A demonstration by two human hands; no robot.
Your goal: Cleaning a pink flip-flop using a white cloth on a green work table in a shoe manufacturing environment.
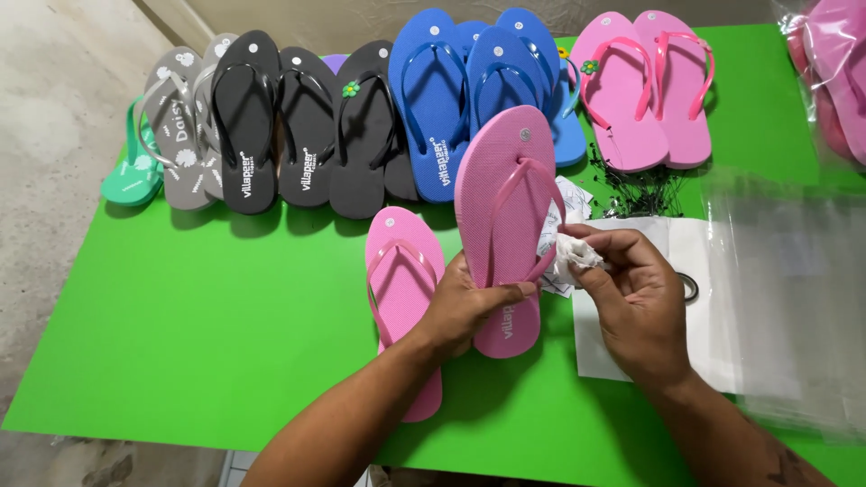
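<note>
My left hand [465, 302] grips a pink flip-flop [501, 203] by its heel end and holds it raised over the green table [198, 316], sole facing me. My right hand [631, 298] pinches a crumpled white cloth [575, 255] against the sandal's right edge, beside the strap. A second pink flip-flop [401, 271] lies flat on the table just left of my left hand, partly under my forearm.
Along the back edge lies a row of flip-flops: mint green [131, 176], grey [180, 126], black [298, 126], blue [451, 81], pink [645, 81]. White paper [695, 261] and clear plastic bags [794, 289] lie on the right, small black fasteners [645, 185] behind them.
</note>
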